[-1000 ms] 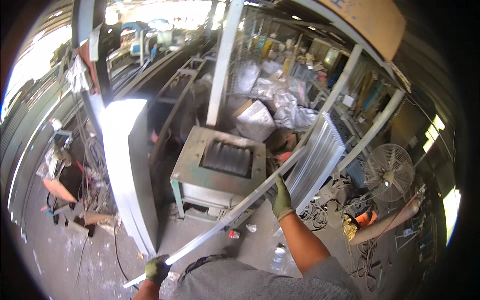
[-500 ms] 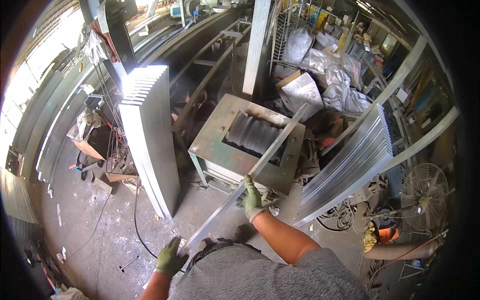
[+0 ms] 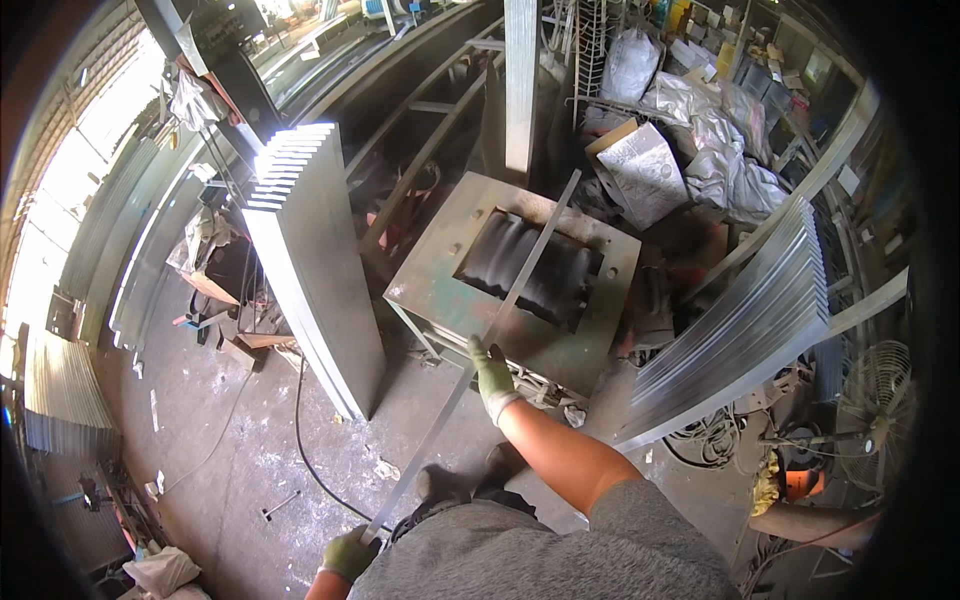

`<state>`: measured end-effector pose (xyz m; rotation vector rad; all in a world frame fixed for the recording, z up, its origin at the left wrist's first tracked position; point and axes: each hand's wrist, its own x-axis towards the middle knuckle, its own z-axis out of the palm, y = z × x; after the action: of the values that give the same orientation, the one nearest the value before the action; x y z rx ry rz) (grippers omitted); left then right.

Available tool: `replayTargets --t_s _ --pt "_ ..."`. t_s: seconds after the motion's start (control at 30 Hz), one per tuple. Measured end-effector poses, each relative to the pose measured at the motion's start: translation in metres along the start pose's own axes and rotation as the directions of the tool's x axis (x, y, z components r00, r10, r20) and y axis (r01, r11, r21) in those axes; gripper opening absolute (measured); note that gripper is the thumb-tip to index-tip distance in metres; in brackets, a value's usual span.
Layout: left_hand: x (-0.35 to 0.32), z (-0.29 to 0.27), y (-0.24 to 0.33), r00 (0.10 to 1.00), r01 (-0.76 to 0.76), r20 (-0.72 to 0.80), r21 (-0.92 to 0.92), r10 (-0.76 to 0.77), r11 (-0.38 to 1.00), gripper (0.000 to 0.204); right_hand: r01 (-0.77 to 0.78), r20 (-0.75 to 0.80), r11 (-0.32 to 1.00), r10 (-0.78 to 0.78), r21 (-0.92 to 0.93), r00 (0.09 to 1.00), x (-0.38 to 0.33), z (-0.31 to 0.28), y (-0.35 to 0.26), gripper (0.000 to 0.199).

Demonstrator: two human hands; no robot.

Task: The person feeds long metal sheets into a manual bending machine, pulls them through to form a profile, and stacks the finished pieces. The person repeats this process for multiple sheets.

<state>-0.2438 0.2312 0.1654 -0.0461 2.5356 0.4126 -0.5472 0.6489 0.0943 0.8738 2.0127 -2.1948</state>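
long thin metal strip (image 3: 480,350) held at both ends of its near half; gloved left hand (image 3: 347,553) closed round the lower end near the body; gloved right hand (image 3: 493,372) clasped on it midway, fingers wrapped; far end lying across the dark ribbed opening of the green metal machine (image 3: 420,285), pointing away; stacks of grey sheets (image 3: 320,260) standing left of it
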Motion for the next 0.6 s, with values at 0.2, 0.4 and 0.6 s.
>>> replayTargets --t_s 0.2,0.4,0.6 --pt "0.03 -0.037 0.056 0.997 -0.012 0.069 -0.372 0.041 0.928 0.054 -0.115 -0.112 0.988 0.102 -0.108 0.988 0.058 -0.023 -0.042 0.104" --pt "0.012 -0.046 0.036 0.957 0.175 0.257 -0.144 -0.133 0.974 0.065 -0.055 -0.171 0.964 0.01 -0.262 0.985 0.048 -0.002 -0.009 0.101" --pt "-0.016 -0.012 -0.032 0.982 0.05 0.187 -0.205 -0.011 0.977 0.059 -0.042 -0.206 0.947 -0.027 -0.319 0.978 0.014 0.023 0.019 0.099"
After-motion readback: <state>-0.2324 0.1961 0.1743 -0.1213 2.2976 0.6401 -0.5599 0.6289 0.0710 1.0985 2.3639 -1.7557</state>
